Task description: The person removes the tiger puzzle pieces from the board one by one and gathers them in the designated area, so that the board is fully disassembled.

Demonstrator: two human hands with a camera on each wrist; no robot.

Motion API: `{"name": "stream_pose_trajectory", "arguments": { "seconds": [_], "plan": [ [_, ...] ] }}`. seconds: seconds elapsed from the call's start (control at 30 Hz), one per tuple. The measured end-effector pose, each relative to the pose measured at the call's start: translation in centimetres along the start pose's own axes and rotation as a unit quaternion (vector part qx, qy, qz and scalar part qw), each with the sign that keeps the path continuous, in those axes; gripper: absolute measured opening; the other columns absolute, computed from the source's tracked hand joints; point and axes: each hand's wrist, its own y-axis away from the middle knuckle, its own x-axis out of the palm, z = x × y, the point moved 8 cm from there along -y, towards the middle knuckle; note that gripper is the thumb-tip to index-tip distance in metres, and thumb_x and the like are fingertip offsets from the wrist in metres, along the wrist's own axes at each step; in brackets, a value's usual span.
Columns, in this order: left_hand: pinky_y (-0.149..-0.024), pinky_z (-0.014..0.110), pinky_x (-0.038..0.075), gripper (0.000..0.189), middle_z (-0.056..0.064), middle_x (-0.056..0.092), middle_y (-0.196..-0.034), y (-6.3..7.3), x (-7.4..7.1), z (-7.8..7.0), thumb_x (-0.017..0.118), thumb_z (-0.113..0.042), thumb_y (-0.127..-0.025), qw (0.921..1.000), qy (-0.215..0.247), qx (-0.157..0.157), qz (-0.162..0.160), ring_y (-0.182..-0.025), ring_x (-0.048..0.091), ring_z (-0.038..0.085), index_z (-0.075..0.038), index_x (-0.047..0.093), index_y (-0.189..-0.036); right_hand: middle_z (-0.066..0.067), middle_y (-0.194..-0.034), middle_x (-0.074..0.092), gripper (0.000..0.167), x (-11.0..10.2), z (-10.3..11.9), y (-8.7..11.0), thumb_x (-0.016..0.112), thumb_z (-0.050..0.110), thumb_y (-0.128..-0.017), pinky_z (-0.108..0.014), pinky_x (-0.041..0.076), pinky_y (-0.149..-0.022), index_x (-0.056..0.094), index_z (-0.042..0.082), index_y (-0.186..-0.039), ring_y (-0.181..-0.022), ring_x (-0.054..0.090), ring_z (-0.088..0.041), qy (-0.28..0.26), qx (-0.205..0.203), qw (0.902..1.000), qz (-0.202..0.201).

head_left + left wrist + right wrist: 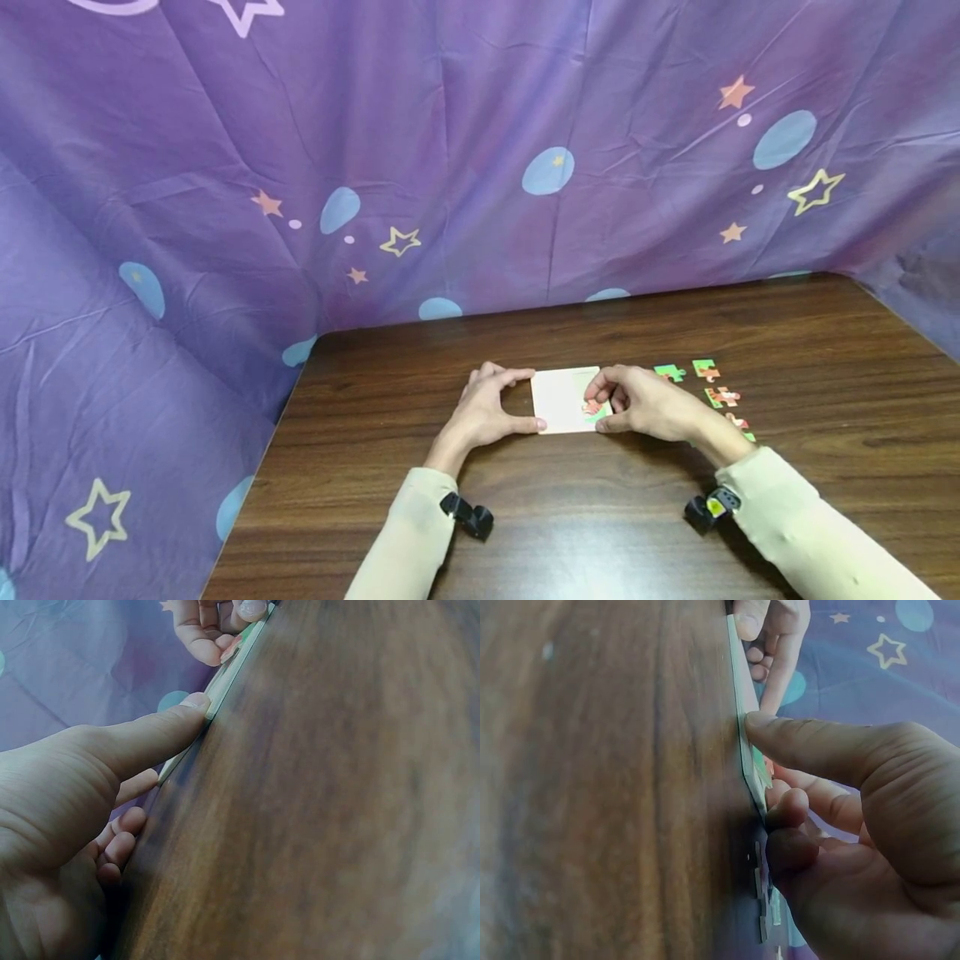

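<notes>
A flat white puzzle tray (555,402) lies on the brown table between both hands. My left hand (483,407) holds its left side, thumb at the front corner and index finger at the back corner. At the tray's right end, my right hand (651,403) has curled fingers on a red, white and green puzzle piece (595,411). The right thumb (802,742) touches the tray's front edge. Seen from the right wrist, the piece's green edge (760,766) stands slightly tilted above the tray. The fingers hide part of this piece.
Loose jigsaw pieces lie right of the tray, among them a green one (670,372), a green and orange one (706,369) and a striped one (722,397). The right forearm partly covers others. A purple patterned cloth (480,167) hangs behind the wooden table (360,467).
</notes>
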Motion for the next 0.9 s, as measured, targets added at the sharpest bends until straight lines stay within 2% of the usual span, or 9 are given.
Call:
{"name": "stream_pose_trajectory", "arguments": {
  "seconds": [0.53,0.9],
  "plan": [
    [-0.108,0.047,0.044,0.085,0.004,0.059,-0.129,0.13,-0.20,-0.24,0.104,-0.041,-0.078,1.0000,0.004,-0.004,0.002,-0.120,0.050,0.023,-0.026,0.069,-0.154,-0.007,-0.098,0.067,0.042,0.06,0.30,0.00,0.097,0.004,-0.080,-0.024,0.047,-0.067,0.073,0.002,-0.115,-0.078,0.057,-0.012,-0.035,0.004,0.9993,-0.010],
    [-0.109,0.046,0.044,0.085,0.003,0.059,-0.127,0.01,-0.08,-0.09,0.104,-0.040,-0.078,1.0000,-0.001,0.000,-0.002,-0.119,0.050,0.022,-0.025,0.069,-0.153,-0.006,-0.095,0.069,0.037,0.07,-0.04,-0.06,0.094,0.002,-0.083,-0.023,0.049,-0.067,0.074,0.001,-0.114,-0.078,0.060,-0.013,-0.040,0.018,0.9990,-0.002]
  ]
}}
